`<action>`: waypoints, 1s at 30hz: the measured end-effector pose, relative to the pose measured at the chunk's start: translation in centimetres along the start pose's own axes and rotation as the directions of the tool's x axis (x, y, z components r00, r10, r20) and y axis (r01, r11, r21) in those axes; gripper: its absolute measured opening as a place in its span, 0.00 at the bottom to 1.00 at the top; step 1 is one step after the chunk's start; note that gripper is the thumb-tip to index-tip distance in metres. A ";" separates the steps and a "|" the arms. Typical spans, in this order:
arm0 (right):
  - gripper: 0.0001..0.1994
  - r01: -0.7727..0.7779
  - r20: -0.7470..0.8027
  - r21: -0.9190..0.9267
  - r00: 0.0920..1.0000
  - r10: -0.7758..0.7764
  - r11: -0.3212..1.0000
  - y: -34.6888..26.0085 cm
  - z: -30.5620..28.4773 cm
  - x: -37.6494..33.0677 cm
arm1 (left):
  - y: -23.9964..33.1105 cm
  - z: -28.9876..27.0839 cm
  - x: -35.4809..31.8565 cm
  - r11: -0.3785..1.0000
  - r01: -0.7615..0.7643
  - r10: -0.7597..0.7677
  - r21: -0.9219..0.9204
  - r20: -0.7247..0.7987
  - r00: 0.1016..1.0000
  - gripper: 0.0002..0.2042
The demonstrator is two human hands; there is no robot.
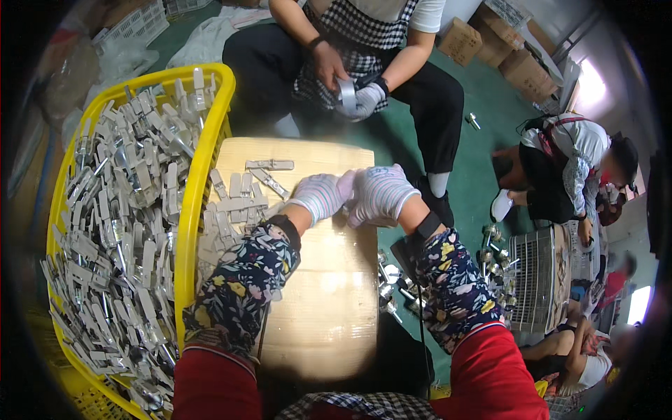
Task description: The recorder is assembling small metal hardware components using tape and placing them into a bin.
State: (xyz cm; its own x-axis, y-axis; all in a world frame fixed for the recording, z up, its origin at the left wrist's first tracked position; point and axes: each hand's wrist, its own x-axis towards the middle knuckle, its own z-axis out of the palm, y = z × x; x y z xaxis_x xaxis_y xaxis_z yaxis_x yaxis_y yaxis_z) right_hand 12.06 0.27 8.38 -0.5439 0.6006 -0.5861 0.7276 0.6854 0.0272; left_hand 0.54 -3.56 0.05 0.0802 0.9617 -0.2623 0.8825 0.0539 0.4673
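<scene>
Both my hands wear white knit gloves and meet over a cardboard box top (329, 301). My left hand (320, 197) and my right hand (378, 194) press together, fingers curled around something small that stays hidden between them. A loose pile of grey metal parts (234, 203) lies on the box just left of my left hand. A yellow plastic basket (190, 189) packed with the same grey metal parts (119, 210) stands at the far left.
Across the box a seated person in a checked apron holds a metal part in gloved hands (353, 94). Shiny metal pieces (392, 283) lie on the green floor to the right, beside a grey crate (539, 280). Other people sit at right; cardboard boxes (490, 38) stand behind.
</scene>
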 end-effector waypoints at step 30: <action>0.24 0.142 0.114 0.383 0.973 -0.199 0.913 3.9 0.4 5.3 | -1.1 -0.1 3.7 0.935 0.226 -0.190 -0.275 0.150 0.970 0.31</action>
State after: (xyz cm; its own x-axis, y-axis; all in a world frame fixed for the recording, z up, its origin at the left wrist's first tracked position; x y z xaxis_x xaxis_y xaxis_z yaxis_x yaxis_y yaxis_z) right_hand 12.15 6.01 5.06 -0.6264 0.4009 -0.6685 0.7471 0.5535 -0.3681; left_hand -0.17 0.00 -1.36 -0.0205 0.8825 -0.4699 0.7153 0.3414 0.6098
